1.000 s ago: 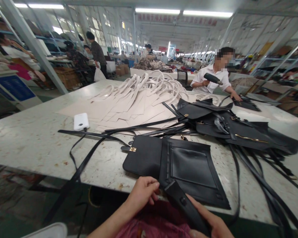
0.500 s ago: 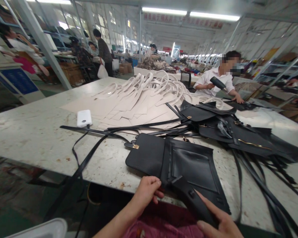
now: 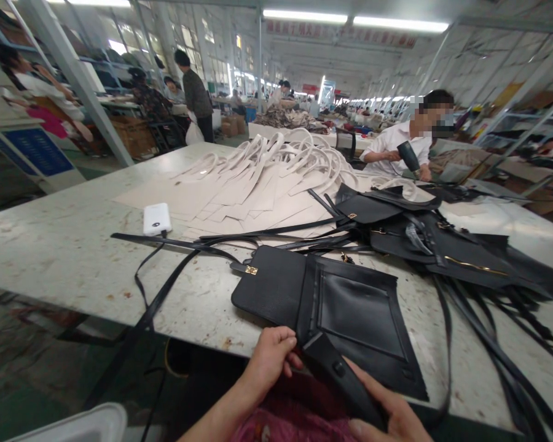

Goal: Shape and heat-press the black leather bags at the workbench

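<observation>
A flat black leather bag panel [image 3: 350, 307] with a gold clasp lies at the near edge of the worktable [image 3: 64, 258]. My left hand [image 3: 271, 356] curls at the table's edge, fingertips pinching the near corner of that panel. My right hand [image 3: 391, 417] grips a black tool handle [image 3: 341, 380] whose tip rests against the panel's near edge, right beside my left fingers.
Black straps [image 3: 166, 279] trail off the table edge. A heap of black bags [image 3: 442, 245] lies to the right, cream handle pieces [image 3: 267, 178] behind, a white power bank [image 3: 157, 218] to the left. A co-worker in white [image 3: 396, 147] holds a dark tool across the table.
The black tool's tip swung a little over the panel's near edge and back toward my left fingers. The co-worker tilted their tool downward.
</observation>
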Action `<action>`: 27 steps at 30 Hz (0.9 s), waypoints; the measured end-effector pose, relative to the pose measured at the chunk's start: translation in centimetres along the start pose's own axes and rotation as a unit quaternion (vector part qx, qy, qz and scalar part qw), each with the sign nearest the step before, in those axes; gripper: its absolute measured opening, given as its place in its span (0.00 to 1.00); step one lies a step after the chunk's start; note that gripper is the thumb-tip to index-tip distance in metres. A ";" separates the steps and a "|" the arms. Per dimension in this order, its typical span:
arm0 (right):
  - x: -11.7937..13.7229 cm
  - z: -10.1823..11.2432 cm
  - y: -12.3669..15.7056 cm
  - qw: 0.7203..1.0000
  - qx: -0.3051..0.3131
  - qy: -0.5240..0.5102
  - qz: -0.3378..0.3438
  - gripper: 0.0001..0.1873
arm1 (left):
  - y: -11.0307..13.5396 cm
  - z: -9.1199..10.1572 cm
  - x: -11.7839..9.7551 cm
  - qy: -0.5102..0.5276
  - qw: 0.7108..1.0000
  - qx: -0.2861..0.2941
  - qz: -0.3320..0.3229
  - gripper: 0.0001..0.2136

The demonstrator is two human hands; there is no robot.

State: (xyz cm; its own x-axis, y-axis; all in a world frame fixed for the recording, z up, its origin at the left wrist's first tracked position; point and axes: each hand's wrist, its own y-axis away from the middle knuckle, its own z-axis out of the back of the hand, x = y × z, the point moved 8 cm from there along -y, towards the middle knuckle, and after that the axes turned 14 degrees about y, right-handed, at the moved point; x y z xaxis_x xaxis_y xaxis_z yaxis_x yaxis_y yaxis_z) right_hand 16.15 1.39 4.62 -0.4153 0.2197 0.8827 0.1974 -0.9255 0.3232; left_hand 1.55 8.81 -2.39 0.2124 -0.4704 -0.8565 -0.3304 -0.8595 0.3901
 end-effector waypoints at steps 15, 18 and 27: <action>0.8 -0.8 -0.7 0.997 -0.050 0.054 0.013 0.32 | 0.5 0.0 -0.7 0.042 0.999 0.013 -0.013 0.11; 0.5 0.2 -1.0 0.994 -0.090 0.064 -0.008 0.33 | 0.7 0.0 -0.7 0.043 0.999 0.005 -0.012 0.12; -2.6 1.8 1.4 0.989 -0.123 0.081 -0.029 0.35 | 0.4 0.2 -0.1 -0.070 0.995 -0.065 -0.030 0.06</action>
State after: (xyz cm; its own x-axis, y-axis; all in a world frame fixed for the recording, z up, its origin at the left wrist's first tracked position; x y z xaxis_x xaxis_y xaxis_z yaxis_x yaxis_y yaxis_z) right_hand 19.14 0.11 3.38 -0.5602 0.2407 0.7926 -0.0442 -0.9642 0.2615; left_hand 1.25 8.58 -2.21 0.0954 -0.3929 -0.9146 -0.1979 -0.9080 0.3693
